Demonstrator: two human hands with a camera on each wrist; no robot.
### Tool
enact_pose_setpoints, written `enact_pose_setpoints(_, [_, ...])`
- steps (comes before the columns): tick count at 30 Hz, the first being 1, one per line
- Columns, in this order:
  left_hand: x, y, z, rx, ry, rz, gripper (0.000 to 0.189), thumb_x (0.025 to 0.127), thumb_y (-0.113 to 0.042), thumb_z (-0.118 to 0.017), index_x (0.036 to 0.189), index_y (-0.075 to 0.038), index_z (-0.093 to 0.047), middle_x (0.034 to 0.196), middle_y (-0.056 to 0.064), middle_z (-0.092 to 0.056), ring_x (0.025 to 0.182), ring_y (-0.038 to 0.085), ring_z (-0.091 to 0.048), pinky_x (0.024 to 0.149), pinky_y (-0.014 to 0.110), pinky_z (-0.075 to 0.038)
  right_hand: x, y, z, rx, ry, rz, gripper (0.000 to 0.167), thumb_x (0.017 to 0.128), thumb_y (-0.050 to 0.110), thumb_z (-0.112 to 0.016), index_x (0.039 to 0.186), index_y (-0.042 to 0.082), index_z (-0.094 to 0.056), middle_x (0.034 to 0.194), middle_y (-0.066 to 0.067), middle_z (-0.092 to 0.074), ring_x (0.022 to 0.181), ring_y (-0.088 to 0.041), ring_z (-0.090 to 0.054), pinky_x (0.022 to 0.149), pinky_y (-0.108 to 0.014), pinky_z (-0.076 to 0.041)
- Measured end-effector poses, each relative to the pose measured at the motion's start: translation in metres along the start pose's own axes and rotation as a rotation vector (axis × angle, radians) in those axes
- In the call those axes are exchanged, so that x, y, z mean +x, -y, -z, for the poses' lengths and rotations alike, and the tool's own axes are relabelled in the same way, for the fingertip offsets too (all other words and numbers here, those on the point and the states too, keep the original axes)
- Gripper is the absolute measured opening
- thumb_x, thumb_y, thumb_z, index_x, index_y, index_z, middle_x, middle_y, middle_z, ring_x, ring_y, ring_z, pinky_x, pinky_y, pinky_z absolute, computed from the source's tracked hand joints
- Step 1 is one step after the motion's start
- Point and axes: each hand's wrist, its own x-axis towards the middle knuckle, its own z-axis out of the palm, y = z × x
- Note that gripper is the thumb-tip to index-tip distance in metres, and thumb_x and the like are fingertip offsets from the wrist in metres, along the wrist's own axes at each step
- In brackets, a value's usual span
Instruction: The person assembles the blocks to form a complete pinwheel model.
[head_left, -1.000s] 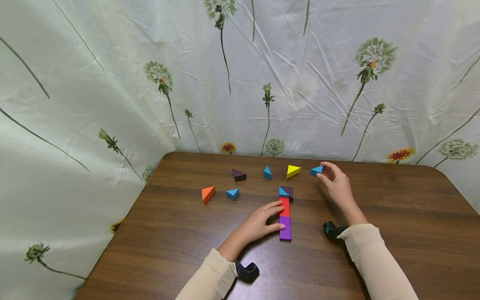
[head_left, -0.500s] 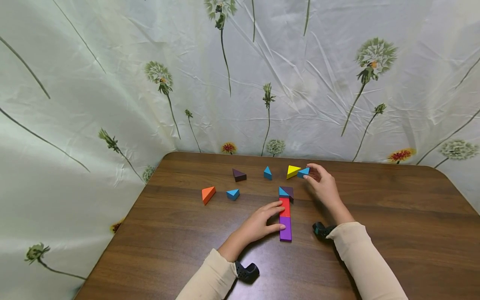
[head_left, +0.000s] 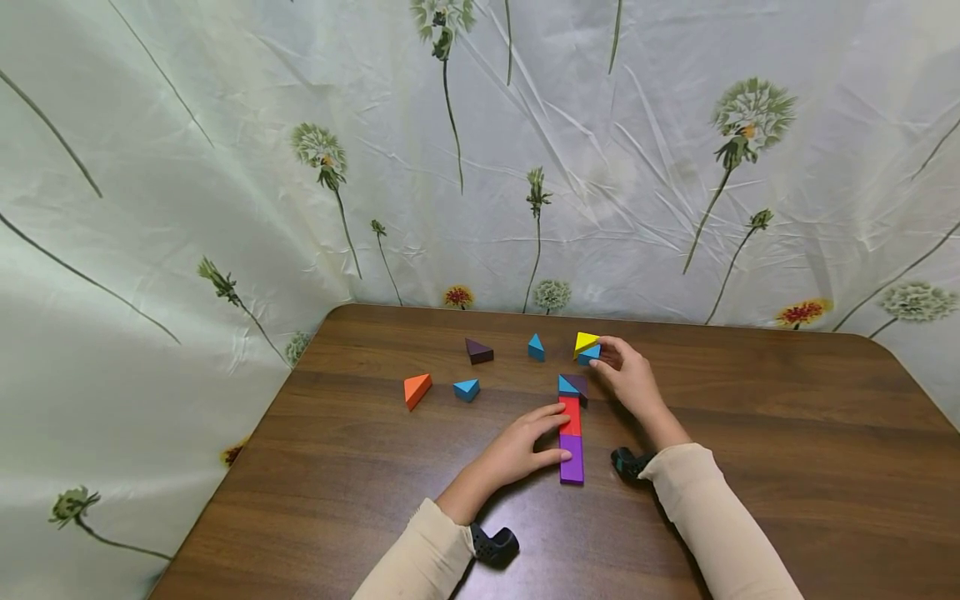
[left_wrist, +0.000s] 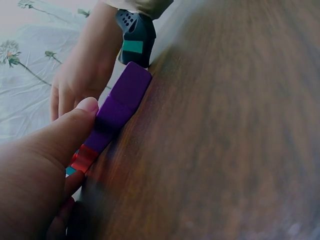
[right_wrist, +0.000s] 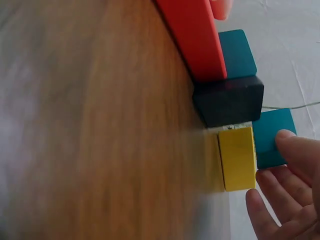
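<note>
My right hand (head_left: pixel 633 383) pinches a blue triangular block (head_left: pixel 589 355) between thumb and fingers. This block is beside the yellow triangular block (head_left: pixel 583 342) and partly covers it in the head view; in the right wrist view the two look close together. My left hand (head_left: pixel 506 450) rests with relaxed fingers on a row of blocks, fingertips on the red block (head_left: pixel 573 423) and thumb on the purple block (head_left: pixel 572 468). At the far end of that row lie a blue triangle (head_left: pixel 567 387) and a dark triangle (head_left: pixel 582 387), edge to edge.
Left of the row are an orange triangle (head_left: pixel 417 390) and a blue triangle (head_left: pixel 467 390). Farther back stand a dark triangle (head_left: pixel 479 352) and another blue triangle (head_left: pixel 536 348). A flowered cloth (head_left: pixel 480 208) hangs behind the wooden table (head_left: pixel 337 483).
My right hand has moved left with the blue triangular block, from the open tabletop to beside the yellow one. My left hand has stayed on the row.
</note>
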Motion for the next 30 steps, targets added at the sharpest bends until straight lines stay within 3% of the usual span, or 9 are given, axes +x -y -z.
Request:
enact_pose_setpoints(7, [0.0,-0.001,0.001,0.0,0.005,-0.001,0.055,0.086,-0.041,-0.057,0.132,-0.012,-0.046,0.141,-0.002,-0.034,0.127,0.013,-0.03,0.102,0.03,-0.027,0.001,-0.004,-0.006,-0.029,0.051,-0.06,0.037,0.085,0.005,-0.061,0.118,-0.005,-0.05,0.112,-0.026,-0.055,0.101,-0.037,-0.055,0.085,-0.046,-0.043])
enact_pose_setpoints(19, [0.0,0.001,0.0,-0.025,0.009,0.009,0.056,0.086,-0.042,-0.056,0.132,-0.013,-0.046,0.141,-0.003,-0.033,0.128,0.013,-0.03,0.102,0.031,-0.027,0.002,-0.011,-0.008,-0.036,0.092,-0.08,0.036,0.085,0.003,-0.061,0.118,-0.006,-0.049,0.114,-0.027,-0.053,0.103,-0.038,-0.053,0.086,-0.047,-0.043])
enact_pose_setpoints(30, [0.001,0.0,0.002,-0.015,0.007,0.011,0.056,0.086,-0.041,-0.057,0.132,-0.013,-0.046,0.141,-0.002,-0.033,0.127,0.013,-0.03,0.102,0.032,-0.027,-0.001,-0.008,-0.001,0.032,0.096,-0.091,0.036,0.09,0.011,-0.055,0.121,-0.007,-0.048,0.116,-0.026,-0.052,0.106,-0.036,-0.051,0.088,-0.046,-0.041])
